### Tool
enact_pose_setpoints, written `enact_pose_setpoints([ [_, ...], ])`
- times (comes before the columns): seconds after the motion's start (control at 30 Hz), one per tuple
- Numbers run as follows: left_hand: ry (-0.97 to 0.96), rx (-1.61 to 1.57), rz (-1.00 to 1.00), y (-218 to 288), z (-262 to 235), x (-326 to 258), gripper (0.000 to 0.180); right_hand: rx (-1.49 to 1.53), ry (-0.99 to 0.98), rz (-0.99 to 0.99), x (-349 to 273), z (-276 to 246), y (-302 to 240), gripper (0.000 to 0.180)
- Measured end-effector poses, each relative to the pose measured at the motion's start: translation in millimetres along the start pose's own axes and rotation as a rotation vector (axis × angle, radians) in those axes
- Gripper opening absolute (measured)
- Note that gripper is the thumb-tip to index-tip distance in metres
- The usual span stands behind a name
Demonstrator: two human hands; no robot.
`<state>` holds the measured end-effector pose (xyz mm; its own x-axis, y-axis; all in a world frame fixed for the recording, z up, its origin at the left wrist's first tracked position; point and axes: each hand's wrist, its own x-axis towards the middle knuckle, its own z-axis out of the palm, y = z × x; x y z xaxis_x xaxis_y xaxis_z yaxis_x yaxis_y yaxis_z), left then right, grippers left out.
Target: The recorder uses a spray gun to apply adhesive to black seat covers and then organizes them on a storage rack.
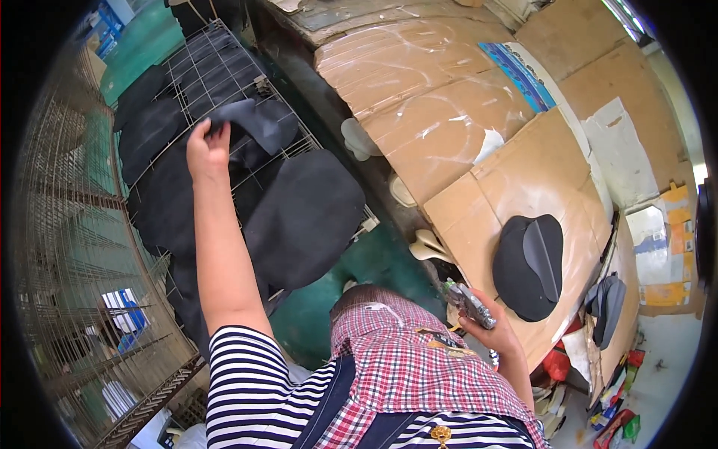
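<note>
My left hand (208,153) reaches out over a wire rack and pinches the edge of a dark, curved flat piece (258,123). The piece is lifted and bent, slightly blurred. Under and around it, several black flat rounded pieces (303,217) lie across the wire rack (213,63). At my right side, my right hand (490,325) is closed round a small greyish, partly see-through hand tool (471,303) with a green part at its tip. Its exact kind is not clear.
To the right stands a cardboard-covered table (419,97), bearing a black rounded piece with a grey strip (528,268). Pale moulded shapes (430,247) sit along its near edge. More wire racks (75,224) stand at the left. Green floor (381,258) shows between.
</note>
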<state>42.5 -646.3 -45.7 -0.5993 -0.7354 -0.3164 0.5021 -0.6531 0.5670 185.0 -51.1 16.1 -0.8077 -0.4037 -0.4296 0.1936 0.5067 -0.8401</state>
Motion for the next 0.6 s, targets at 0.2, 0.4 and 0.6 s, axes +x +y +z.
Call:
enact_pose_setpoints([
  [0.2, -0.033, -0.132, -0.023, 3.5, 112.9, -26.2, 0.020, 0.076, 0.104, -0.006, -4.5, -0.2, 3.8, 0.052],
  [0.4, -0.100, -0.158, -0.039, -9.0, 139.9, 22.1, 0.020, 0.009, 0.083, -0.046, -12.5, 1.0, 10.3, 0.052],
  [0.6, -0.355, -0.190, 0.129, 20.4, 174.8, 31.9, 0.019, 0.064, 0.148, 0.031, -14.2, 0.5, 5.4, 0.052],
])
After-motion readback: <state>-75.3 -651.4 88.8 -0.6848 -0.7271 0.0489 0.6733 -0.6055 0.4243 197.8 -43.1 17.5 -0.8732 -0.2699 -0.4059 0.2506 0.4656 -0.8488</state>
